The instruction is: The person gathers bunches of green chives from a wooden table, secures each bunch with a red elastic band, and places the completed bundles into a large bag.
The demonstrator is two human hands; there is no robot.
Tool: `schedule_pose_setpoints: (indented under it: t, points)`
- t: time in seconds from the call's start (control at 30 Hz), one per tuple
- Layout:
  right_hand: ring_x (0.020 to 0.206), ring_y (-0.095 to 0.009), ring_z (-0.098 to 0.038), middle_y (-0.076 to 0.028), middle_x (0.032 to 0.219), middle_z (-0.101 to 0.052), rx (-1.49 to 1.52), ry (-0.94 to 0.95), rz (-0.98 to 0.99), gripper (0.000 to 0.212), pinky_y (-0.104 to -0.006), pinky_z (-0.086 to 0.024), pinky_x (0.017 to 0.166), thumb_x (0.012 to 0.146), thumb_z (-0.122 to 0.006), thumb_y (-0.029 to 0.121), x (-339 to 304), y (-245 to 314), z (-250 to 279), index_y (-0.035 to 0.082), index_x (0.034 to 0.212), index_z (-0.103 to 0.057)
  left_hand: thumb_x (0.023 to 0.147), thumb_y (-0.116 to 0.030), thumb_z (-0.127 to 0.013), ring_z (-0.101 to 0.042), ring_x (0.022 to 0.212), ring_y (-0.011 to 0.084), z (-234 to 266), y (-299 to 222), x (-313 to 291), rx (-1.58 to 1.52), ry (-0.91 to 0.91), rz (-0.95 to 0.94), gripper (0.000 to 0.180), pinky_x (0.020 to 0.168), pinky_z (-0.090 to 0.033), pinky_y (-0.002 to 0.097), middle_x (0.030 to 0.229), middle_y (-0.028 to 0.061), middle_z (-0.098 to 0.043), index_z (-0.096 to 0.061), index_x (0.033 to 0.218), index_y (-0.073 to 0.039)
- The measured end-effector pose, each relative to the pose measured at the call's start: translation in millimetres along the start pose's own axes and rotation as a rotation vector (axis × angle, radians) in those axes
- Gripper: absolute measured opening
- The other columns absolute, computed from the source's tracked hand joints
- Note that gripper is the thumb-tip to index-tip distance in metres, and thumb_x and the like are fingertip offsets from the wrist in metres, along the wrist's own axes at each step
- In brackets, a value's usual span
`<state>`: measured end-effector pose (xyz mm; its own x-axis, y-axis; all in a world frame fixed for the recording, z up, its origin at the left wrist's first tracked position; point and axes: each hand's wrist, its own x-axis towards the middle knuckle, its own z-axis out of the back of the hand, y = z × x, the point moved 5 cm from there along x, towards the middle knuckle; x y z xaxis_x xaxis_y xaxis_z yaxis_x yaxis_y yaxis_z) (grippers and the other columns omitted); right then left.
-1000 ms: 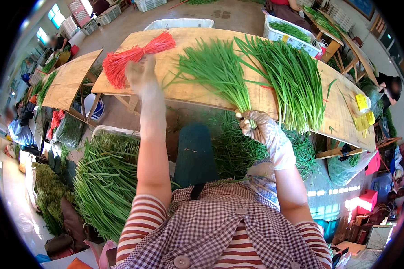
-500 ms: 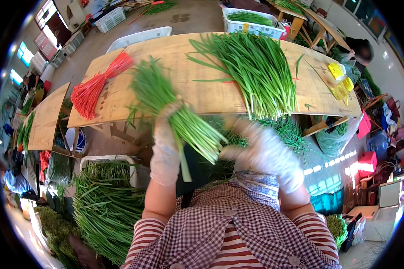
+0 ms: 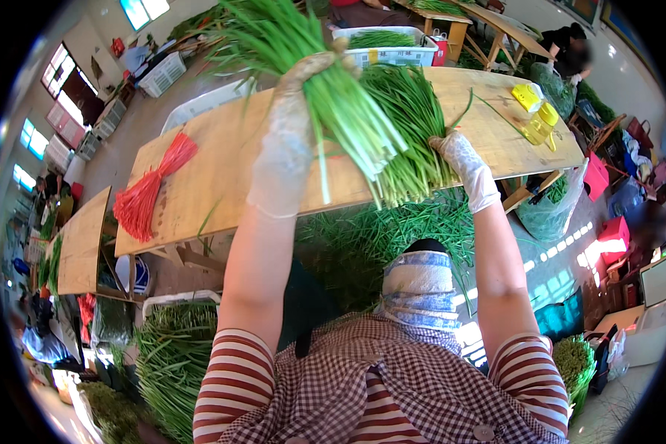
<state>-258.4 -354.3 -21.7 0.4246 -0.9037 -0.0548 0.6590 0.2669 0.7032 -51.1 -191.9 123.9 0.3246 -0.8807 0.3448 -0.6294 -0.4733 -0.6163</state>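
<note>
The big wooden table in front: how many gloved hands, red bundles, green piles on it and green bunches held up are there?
Gloved hands: 2, left hand and right hand
Red bundle: 1
Green pile on the table: 1
Green bunch held up: 1
Total: 5

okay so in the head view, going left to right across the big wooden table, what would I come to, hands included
Red strands → left hand → green pile → right hand → yellow bottle.
</note>
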Motion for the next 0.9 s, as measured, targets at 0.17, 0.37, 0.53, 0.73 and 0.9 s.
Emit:
schedule_pose_setpoints:
  t: [0.17, 0.37, 0.53, 0.73, 0.9]
  points:
    - [0.088, -0.033, -0.059, -0.024, 0.091, -0.062, 0.424, -0.005, 0.062, 0.051, -0.0362, -0.044, 0.077, 0.077, -0.064, 0.03, 40.3, -65.6, -7.5, -0.009, 0.106, -0.052, 0.071, -0.007, -0.064, -0.06, 0.085, 0.0235, -0.3, 118.9, 26.7, 0.346, -0.248, 0.485, 0.024, 0.08, -0.05, 0.0359, 0.092, 0.0125, -0.062, -0.06, 0.094, -0.001]
    - [0.095, -0.033, -0.057, -0.027, 0.101, -0.058, 0.043, 0.206, 0.227, 0.063, -0.0337, -0.044, 0.081, 0.078, -0.058, 0.043, -9.4, 17.4, 6.2, -0.011, 0.109, -0.051, 0.079, -0.012, -0.061, -0.06, 0.084, 0.0246, 83.7, 182.0, 25.2, 0.648, -0.55, 0.699, 0.032, 0.07, -0.052, 0.0378, 0.104, 0.0162, -0.059, -0.056, 0.109, -0.002]
    - [0.111, -0.033, -0.049, -0.028, 0.115, -0.051, 0.025, 0.343, 0.065, 0.126, -0.0286, -0.04, 0.09, 0.055, -0.068, 0.065, -34.5, 63.0, 11.2, -0.022, 0.127, -0.012, 0.083, -0.025, -0.058, -0.058, 0.092, 0.024, 62.2, 181.7, 34.0, 0.598, -0.549, 0.614, 0.038, 0.074, -0.05, 0.0395, 0.107, 0.0136, -0.059, -0.053, 0.116, -0.008]
    - [0.115, -0.031, -0.047, -0.029, 0.122, -0.045, -0.362, 0.187, 0.008, 0.129, -0.0299, -0.039, 0.094, 0.053, -0.07, 0.065, -26.2, 65.9, -10.7, -0.018, 0.13, -0.01, 0.079, -0.031, -0.063, -0.056, 0.101, 0.0258, 49.2, 132.4, 43.1, 1.04, -0.208, 0.74, 0.044, 0.089, -0.042, 0.0404, 0.111, 0.0165, -0.057, -0.054, 0.112, -0.003]
    - [0.121, -0.031, -0.04, -0.03, 0.127, -0.039, -0.336, -0.029, 0.025, 0.117, -0.0315, -0.033, 0.1, 0.06, -0.068, 0.063, -42.1, 72.6, -6.8, -0.013, 0.132, -0.015, 0.077, -0.038, -0.061, -0.06, 0.075, 0.0188, 44.5, 61.1, 13.8, 1.915, -0.174, 0.067, 0.042, 0.067, -0.046, 0.0314, 0.078, 0.0167, -0.061, -0.057, 0.088, 0.002]
